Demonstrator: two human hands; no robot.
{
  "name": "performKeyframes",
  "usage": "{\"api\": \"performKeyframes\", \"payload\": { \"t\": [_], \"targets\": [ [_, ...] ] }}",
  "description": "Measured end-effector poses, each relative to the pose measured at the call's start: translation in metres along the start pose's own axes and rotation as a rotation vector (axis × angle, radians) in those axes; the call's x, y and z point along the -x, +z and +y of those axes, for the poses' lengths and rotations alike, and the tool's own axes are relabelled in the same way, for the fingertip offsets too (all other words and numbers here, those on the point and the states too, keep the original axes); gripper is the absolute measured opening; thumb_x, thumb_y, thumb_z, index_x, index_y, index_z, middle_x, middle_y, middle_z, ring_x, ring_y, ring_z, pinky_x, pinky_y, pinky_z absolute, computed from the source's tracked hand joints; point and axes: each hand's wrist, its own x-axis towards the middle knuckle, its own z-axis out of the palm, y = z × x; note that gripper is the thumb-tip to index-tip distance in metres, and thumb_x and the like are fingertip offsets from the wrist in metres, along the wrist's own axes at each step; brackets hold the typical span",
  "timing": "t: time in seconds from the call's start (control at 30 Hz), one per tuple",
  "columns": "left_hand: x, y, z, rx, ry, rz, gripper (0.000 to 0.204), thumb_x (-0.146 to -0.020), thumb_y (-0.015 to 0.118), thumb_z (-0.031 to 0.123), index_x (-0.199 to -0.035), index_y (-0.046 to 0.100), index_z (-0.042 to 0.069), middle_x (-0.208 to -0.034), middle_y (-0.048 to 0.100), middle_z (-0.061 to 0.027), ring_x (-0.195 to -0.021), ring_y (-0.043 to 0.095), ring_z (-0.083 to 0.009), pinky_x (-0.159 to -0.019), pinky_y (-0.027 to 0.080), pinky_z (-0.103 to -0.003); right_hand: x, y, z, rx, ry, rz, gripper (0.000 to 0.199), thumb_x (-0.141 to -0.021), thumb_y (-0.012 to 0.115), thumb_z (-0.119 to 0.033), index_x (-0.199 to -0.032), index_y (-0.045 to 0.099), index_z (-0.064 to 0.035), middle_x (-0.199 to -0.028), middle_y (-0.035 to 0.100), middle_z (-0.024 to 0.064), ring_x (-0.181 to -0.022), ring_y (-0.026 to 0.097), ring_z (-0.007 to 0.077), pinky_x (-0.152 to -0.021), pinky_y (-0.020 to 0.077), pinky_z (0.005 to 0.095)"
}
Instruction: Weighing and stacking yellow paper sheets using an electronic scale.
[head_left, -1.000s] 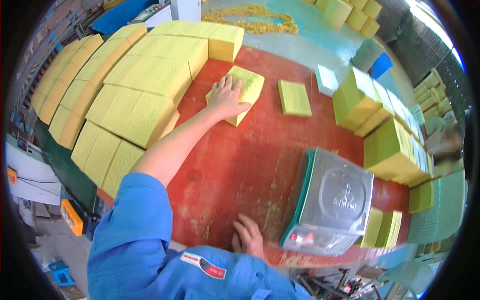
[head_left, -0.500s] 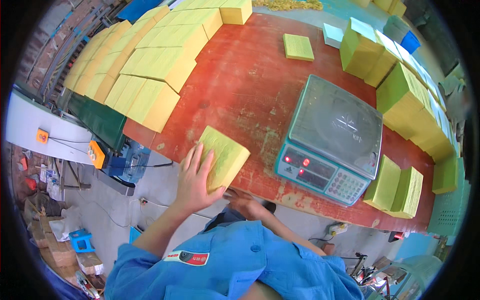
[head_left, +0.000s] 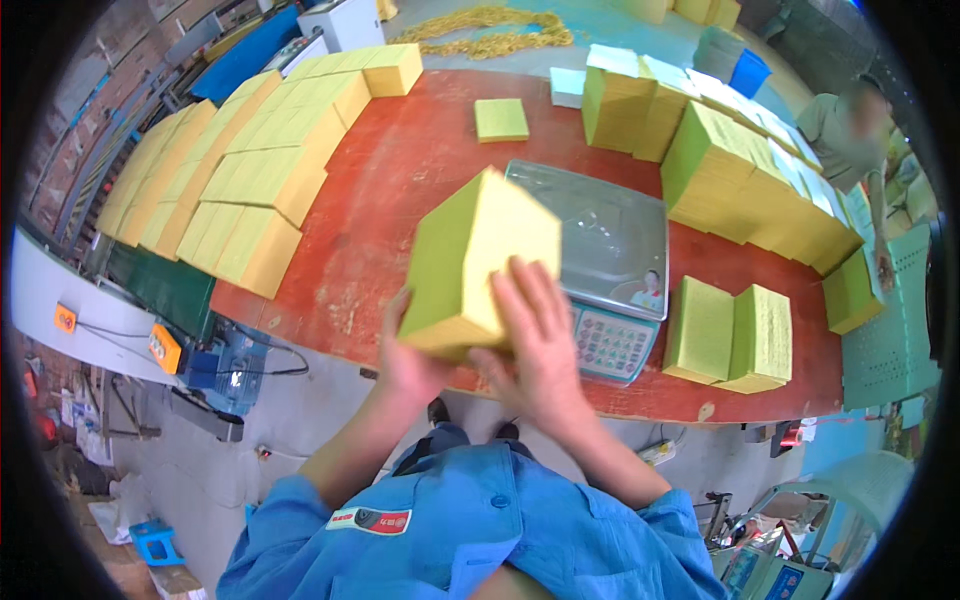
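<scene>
A thick block of yellow paper sheets [head_left: 470, 265] is held up, tilted, over the near part of the table. My left hand [head_left: 415, 365] grips its lower left side, the fingers partly hidden behind it. My right hand [head_left: 540, 340] presses against its right face, the fingers stretched along the cut edges. Just behind and to the right lies a digital scale [head_left: 610, 235] with a flat metal pan and a keypad; the block hides part of it. Two similar yellow paper blocks [head_left: 725, 335] stand side by side to the right of the scale.
Long rows of yellow blocks [head_left: 250, 175] line the left of the red table [head_left: 350, 210]. More stacks [head_left: 735, 180], some with pale tops, run along the right. One thin yellow pad [head_left: 501, 120] lies at the back. Another person [head_left: 850, 130] is at the far right.
The yellow paper block has been raised from the table edge, turned and moved right. My right hand has come up from below the edge onto its side. My view has shifted right.
</scene>
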Motion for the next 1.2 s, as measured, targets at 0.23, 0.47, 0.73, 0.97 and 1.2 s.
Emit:
{"api": "performKeyframes", "payload": {
  "t": [0.23, 0.47, 0.73, 0.97, 1.2],
  "targets": [
    [-0.118, 0.050, -0.084, 0.245, -0.244, -0.454, 0.068, -0.094, 0.038, 0.059, -0.144, 0.041, 0.014, -0.144, 0.045, -0.0115, -0.130, 0.047, -0.0299, -0.107, 0.039, -0.051, -0.063, -0.070, 0.053, 0.440, 0.048, 0.048, 0.062, -0.071, 0.074, -0.013, -0.130, 0.056, -0.0082, -0.135, 0.052, 0.0179, -0.128, 0.045, 0.0410, -0.106, 0.0362, 0.0497],
    [-0.093, -0.032, -0.069, 0.426, -0.823, -0.668, 0.070, -0.099, 0.029, 0.062, -0.139, 0.048, 0.008, -0.135, 0.055, -0.0162, -0.127, 0.050, -0.0307, -0.108, 0.038, -0.046, -0.058, -0.062, 0.047, 0.470, 0.157, -0.116, 0.059, -0.070, 0.072, -0.011, -0.128, 0.058, -0.0075, -0.135, 0.053, 0.0175, -0.131, 0.043, 0.0406, -0.109, 0.0324, 0.0498],
    [-0.282, -0.096, 0.234, -0.892, -0.392, -0.442, 0.031, -0.093, 0.057, 0.015, -0.120, 0.058, 0.000, -0.110, 0.067, -0.0140, -0.099, 0.067, -0.0231, -0.081, 0.056, -0.039, -0.103, 0.092, -0.022, 0.026, -0.071, -0.113, 0.048, -0.066, 0.067, 0.002, -0.114, 0.063, -0.0042, -0.116, 0.062, 0.0170, -0.113, 0.059, 0.0383, -0.096, 0.0467, 0.0496],
    [-0.540, -0.114, 0.365, -1.831, 0.301, 0.317, 0.074, -0.085, 0.057, 0.059, -0.135, 0.050, 0.005, -0.130, 0.057, -0.0169, -0.119, 0.054, -0.0300, -0.095, 0.046, -0.048, -0.044, 0.275, 0.001, -0.064, 0.357, -0.183, 0.055, -0.074, 0.071, -0.006, -0.127, 0.058, -0.0078, -0.135, 0.053, 0.0164, -0.125, 0.051, 0.0352, -0.101, 0.0421, 0.0459],
    [-0.649, -0.115, 0.373, -2.342, 0.474, 0.478, 0.087, -0.077, 0.058, 0.066, -0.142, 0.046, 0.008, -0.146, 0.044, -0.0197, -0.144, 0.025, -0.0354, -0.116, 0.020, -0.052, -0.059, 0.294, 0.003, 0.206, 0.326, -0.368, 0.040, -0.083, 0.062, -0.026, -0.121, 0.064, -0.0108, -0.129, 0.059, 0.0085, -0.121, 0.054, 0.0281, -0.097, 0.0417, 0.0457]
  ]
}}
